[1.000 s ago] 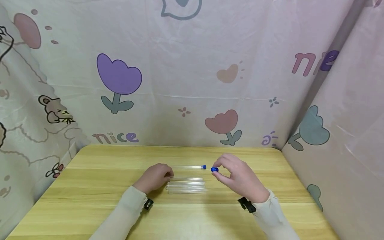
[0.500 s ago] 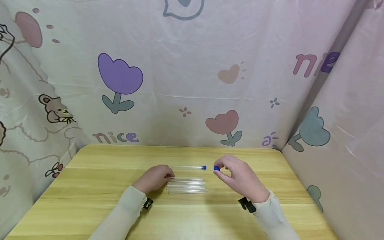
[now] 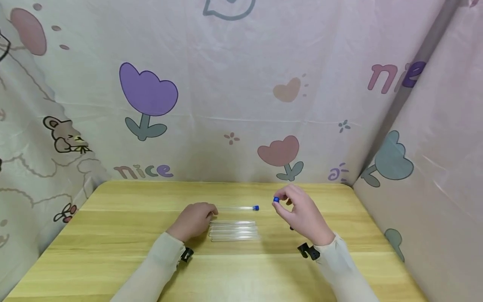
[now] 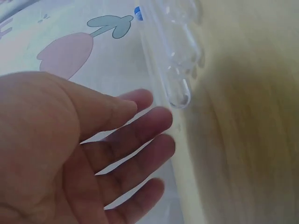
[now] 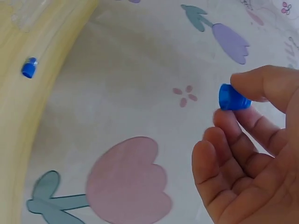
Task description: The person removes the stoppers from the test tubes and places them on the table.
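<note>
Thumb and fingertips of my right hand (image 3: 303,214) pinch a small blue cap (image 5: 233,97) above the table's right half; the cap's open end shows in the right wrist view. My left hand (image 3: 193,220) is by the left ends of several clear test tubes (image 3: 234,230), which lie side by side without caps. Its fingers are loosely bent with nothing between them, and in the left wrist view a rounded tube end (image 4: 178,95) is just beyond the fingertips. Behind the row lies one tube with a blue cap (image 3: 256,208) on its right end; the left hand hides its other end.
The wooden table (image 3: 241,272) has a patterned curtain (image 3: 211,105) along its back and sides. Dark camera mounts (image 3: 308,251) sit at both wrists.
My right hand has lifted a little and moved slightly right, with the cap turned in its fingers. The rear uncapped tube lies straighter beside the row, its left end out from the left fingers.
</note>
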Demonstrator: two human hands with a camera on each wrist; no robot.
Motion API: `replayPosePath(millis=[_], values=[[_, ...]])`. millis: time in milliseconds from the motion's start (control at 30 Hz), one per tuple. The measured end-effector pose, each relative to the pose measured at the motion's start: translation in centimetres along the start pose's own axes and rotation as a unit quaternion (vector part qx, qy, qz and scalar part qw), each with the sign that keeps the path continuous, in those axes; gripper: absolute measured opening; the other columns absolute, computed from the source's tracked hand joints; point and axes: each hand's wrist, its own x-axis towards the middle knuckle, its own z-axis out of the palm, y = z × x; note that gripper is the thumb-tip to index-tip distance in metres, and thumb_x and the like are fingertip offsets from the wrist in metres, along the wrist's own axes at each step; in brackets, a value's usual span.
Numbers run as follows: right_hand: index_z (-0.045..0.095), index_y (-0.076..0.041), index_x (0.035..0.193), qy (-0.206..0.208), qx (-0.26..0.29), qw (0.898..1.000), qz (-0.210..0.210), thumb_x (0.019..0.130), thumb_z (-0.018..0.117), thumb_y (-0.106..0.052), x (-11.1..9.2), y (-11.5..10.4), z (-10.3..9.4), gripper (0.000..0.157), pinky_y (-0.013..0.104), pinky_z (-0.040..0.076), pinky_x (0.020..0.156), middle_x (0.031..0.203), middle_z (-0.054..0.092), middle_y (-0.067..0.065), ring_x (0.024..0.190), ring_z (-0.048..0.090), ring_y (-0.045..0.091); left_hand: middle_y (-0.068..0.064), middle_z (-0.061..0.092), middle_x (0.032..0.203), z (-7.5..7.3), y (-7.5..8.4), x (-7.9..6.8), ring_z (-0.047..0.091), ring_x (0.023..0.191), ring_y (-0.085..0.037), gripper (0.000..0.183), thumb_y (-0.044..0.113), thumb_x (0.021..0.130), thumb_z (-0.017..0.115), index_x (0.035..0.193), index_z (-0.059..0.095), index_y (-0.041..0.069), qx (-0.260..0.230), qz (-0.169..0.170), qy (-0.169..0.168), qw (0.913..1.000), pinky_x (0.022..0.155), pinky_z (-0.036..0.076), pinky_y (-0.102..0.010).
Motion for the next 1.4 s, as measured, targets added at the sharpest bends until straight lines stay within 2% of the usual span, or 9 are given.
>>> replayPosePath(millis=[200,300,500,633,833,1133,1200,1267,1400], values=[[0.069,-0.012,0.101,-0.020,-0.014,1.000,0.017,0.093,0.075,-0.004,0.1,2.3,0.9,0.013,0.037,0.055,0.078,0.097,0.063,-0.004,0.090,0.058,0.018,-0.003,0.076,0.107,-0.8,0.0,0.4,0.065,0.086,-0.016,0.014,0.012,0.101,0.065,0.108,0.077,0.009,-0.004,-0.021,0.025,0.9995,0.090,0.057,-0.044],[0.069,-0.013,0.096,-0.060,-0.036,0.997,0.041,0.091,0.075,-0.005,0.0,3.7,1.2,0.012,0.035,0.053,0.077,0.093,0.061,-0.003,0.087,0.055,0.015,-0.003,0.076,0.108,-1.0,-0.1,0.7,0.064,0.084,-0.016,0.015,0.014,0.101,0.066,0.110,0.077,0.009,-0.005,-0.025,0.029,0.9993,0.088,0.057,-0.043],[0.069,-0.013,0.090,-0.179,-0.065,0.976,0.110,0.088,0.075,-0.003,-0.2,6.2,2.2,0.012,0.036,0.052,0.078,0.087,0.062,-0.005,0.082,0.056,0.013,-0.001,0.075,0.105,-1.4,-0.4,0.6,0.067,0.090,-0.018,0.018,0.014,0.100,0.065,0.115,0.075,0.009,-0.006,-0.031,0.035,0.9989,0.086,0.058,-0.043],[0.070,-0.013,0.089,-0.217,-0.090,0.962,0.139,0.087,0.077,-0.003,-0.6,7.3,3.0,0.012,0.040,0.050,0.081,0.086,0.061,-0.004,0.082,0.054,0.016,0.001,0.074,0.102,-1.8,-0.5,0.4,0.065,0.086,-0.015,0.019,0.014,0.100,0.064,0.116,0.075,0.010,-0.008,-0.030,0.047,0.9984,0.082,0.057,-0.041],[0.070,-0.018,0.084,-0.209,-0.169,0.957,0.106,0.083,0.083,-0.011,-1.1,8.4,3.4,0.015,0.048,0.043,0.084,0.087,0.060,-0.005,0.088,0.054,0.022,0.001,0.074,0.101,-2.4,-0.5,0.2,0.065,0.085,-0.013,0.020,0.015,0.101,0.063,0.117,0.074,0.010,-0.009,-0.030,0.048,0.9984,0.081,0.057,-0.040],[0.070,-0.014,0.085,-0.223,-0.152,0.957,0.103,0.082,0.083,-0.010,-1.6,8.8,3.7,0.014,0.046,0.044,0.080,0.088,0.057,-0.002,0.083,0.049,0.021,0.002,0.073,0.097,-2.7,-0.5,-0.2,0.063,0.081,-0.011,0.019,0.017,0.101,0.065,0.117,0.074,0.011,-0.016,-0.038,0.047,0.9981,0.077,0.057,-0.038],[0.070,-0.015,0.086,-0.225,-0.157,0.955,0.110,0.082,0.084,-0.013,-1.8,8.7,3.7,0.014,0.051,0.044,0.090,0.091,0.058,-0.001,0.089,0.052,0.024,0.002,0.073,0.096,-2.8,-0.4,-0.3,0.062,0.079,-0.010,0.019,0.017,0.101,0.065,0.117,0.074,0.010,-0.019,-0.036,0.047,0.9980,0.075,0.056,-0.037],[0.071,-0.014,0.090,-0.221,-0.161,0.956,0.111,0.082,0.084,-0.016,-1.8,8.5,3.5,0.016,0.060,0.039,0.103,0.097,0.061,0.001,0.099,0.056,0.030,0.004,0.071,0.092,-3.0,-0.3,-0.5,0.060,0.075,-0.010,0.020,0.017,0.101,0.065,0.118,0.073,0.010,-0.023,-0.035,0.046,0.9980,0.072,0.054,-0.034],[0.072,-0.010,0.101,-0.190,-0.138,0.965,0.116,0.086,0.082,-0.021,-1.3,7.4,2.8,0.021,0.070,0.016,0.118,0.114,0.067,0.009,0.121,0.056,0.040,0.007,0.067,0.084,-3.3,0.1,-0.7,0.054,0.067,-0.010,0.021,0.017,0.102,0.065,0.119,0.073,0.010,-0.023,-0.039,0.051,0.9977,0.064,0.049,-0.031]])
